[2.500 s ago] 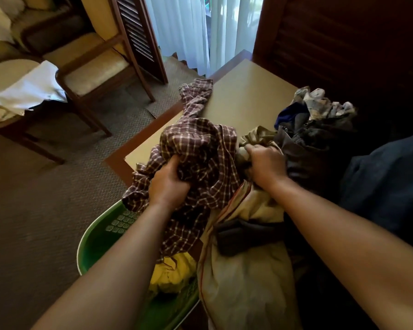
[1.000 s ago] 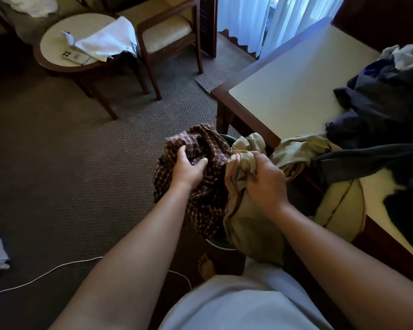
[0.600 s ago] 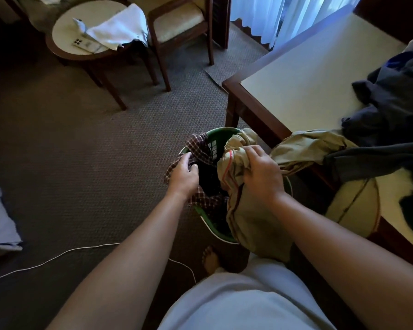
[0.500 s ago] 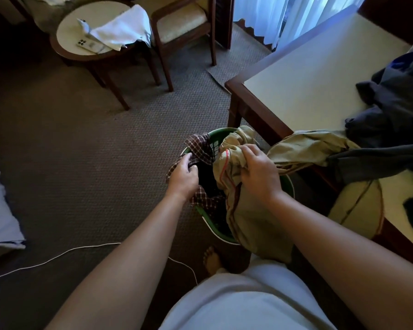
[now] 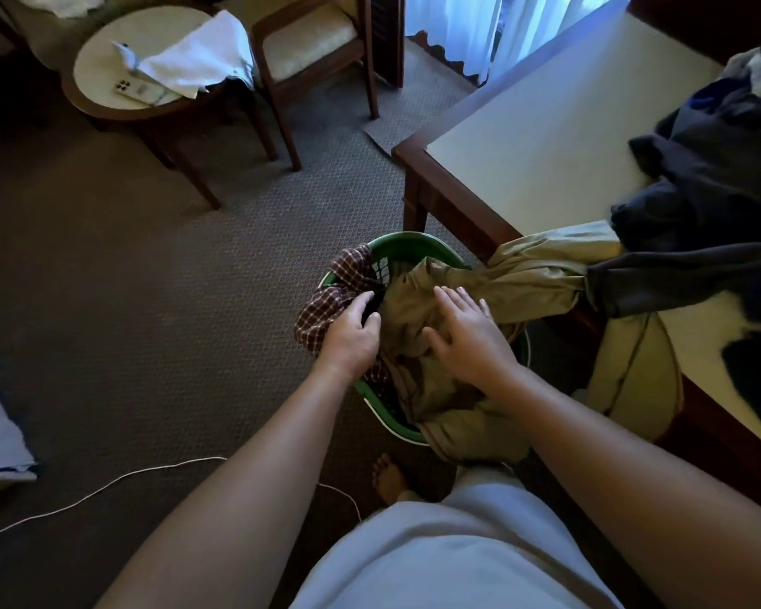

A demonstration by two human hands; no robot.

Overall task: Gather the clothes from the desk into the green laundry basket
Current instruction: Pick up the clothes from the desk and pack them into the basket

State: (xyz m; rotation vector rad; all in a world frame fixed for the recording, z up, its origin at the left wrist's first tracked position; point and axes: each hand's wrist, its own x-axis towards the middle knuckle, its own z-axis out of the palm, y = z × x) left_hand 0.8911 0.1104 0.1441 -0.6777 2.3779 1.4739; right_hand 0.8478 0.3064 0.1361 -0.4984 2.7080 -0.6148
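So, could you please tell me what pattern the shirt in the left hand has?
The shirt is a dark red-and-white check, clearest in the head view.

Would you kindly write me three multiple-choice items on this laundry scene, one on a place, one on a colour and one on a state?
1. Where is the green laundry basket?
A on the carpet beside the desk
B on top of the desk
C lifted in both hands

2. What colour is the checked shirt that the left hand grips?
A blue
B yellow
C maroon and white

3. How is the right hand?
A clenched on the basket's rim
B flat, fingers straight, on the khaki garment
C hanging clear of everything

Key: 1 A, its rim shows at floor level by the desk leg; 2 C, the maroon check hangs over the basket's edge; 3 B, its fingers lie spread on the cloth.
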